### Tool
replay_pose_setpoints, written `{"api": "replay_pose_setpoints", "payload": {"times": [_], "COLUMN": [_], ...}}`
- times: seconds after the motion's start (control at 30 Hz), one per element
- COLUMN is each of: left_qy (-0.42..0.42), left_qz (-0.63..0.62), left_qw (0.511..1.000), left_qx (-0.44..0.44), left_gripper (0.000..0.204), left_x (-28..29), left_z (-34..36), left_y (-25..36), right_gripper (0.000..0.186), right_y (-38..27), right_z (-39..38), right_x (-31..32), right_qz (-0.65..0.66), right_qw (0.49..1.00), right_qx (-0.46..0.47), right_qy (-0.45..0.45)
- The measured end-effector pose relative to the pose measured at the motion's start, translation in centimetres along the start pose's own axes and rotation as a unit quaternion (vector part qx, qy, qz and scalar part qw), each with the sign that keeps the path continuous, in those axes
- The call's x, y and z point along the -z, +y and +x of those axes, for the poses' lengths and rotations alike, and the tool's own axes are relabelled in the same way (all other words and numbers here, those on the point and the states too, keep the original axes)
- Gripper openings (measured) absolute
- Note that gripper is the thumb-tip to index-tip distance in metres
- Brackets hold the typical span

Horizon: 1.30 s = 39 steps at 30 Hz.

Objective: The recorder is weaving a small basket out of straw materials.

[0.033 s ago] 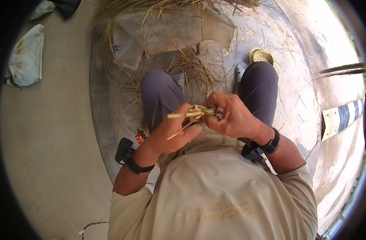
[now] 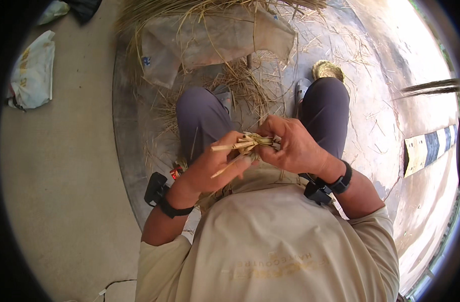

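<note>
Between my knees, above my lap, both hands meet around a small bundle of plaited straw (image 2: 248, 143). My left hand (image 2: 221, 163) is closed on its left side, with a few cut straw ends poking out past the fingers toward the left. One loose straw slants down across those fingers. My right hand (image 2: 294, 146) pinches the bundle's right end between thumb and bent fingers. The underside of the bundle is hidden by the hands.
Beyond my knees, a long heap of dry straw (image 2: 159, 17) lies over a translucent plastic sheet (image 2: 215, 40). A coiled straw piece (image 2: 328, 70) rests by my right foot. Loose straw (image 2: 247, 85) litters the ground. A white sack (image 2: 36, 70) is at far left, a striped kerb (image 2: 431, 146) at right.
The fingers of my left hand have shifted slightly around the bundle, and its loose straw ends have moved a little to the right. My right hand looks the same.
</note>
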<state>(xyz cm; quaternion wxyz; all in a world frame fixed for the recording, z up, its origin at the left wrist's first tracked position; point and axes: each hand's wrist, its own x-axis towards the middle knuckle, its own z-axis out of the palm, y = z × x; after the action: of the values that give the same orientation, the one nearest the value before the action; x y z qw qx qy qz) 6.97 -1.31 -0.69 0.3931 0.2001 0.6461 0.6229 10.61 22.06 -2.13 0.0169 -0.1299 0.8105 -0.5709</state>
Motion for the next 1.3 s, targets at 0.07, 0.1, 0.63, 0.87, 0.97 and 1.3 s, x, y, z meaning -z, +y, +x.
{"api": "replay_pose_setpoints", "payload": {"times": [0.07, 0.1, 0.63, 0.87, 0.97, 1.3], "left_qy": [0.003, 0.004, 0.056, 0.150, 0.186, 0.247], "left_qz": [-0.218, -0.324, 0.182, 0.322, 0.346, 0.379], "left_qw": [0.972, 0.936, 0.982, 0.932, 0.912, 0.875], "left_qx": [0.091, 0.136, 0.019, -0.067, -0.119, -0.170], "left_gripper": [0.034, 0.036, 0.017, 0.016, 0.016, 0.023], "left_x": [0.5, 0.7, -0.2, -0.2, 0.0, -0.3], "left_z": [0.1, 0.2, 1.4, 1.2, 1.2, 1.2], "left_y": [0.2, 0.0, -1.7, -1.3, -1.4, -2.0], "right_gripper": [0.024, 0.025, 0.027, 0.022, 0.022, 0.028], "right_y": [0.5, 0.7, 0.1, 0.0, 0.0, 0.7], "right_z": [-0.5, -0.8, -0.9, -1.1, -1.4, -1.4], "right_x": [0.1, 0.0, -1.1, -0.8, -0.8, -1.3], "right_qz": [-0.055, -0.082, -0.259, -0.189, -0.142, -0.072], "right_qw": [0.998, 0.996, 0.964, 0.981, 0.989, 0.985], "right_qx": [0.008, 0.010, 0.052, 0.040, 0.048, 0.157], "right_qy": [-0.010, -0.015, -0.014, -0.011, -0.007, -0.017]}}
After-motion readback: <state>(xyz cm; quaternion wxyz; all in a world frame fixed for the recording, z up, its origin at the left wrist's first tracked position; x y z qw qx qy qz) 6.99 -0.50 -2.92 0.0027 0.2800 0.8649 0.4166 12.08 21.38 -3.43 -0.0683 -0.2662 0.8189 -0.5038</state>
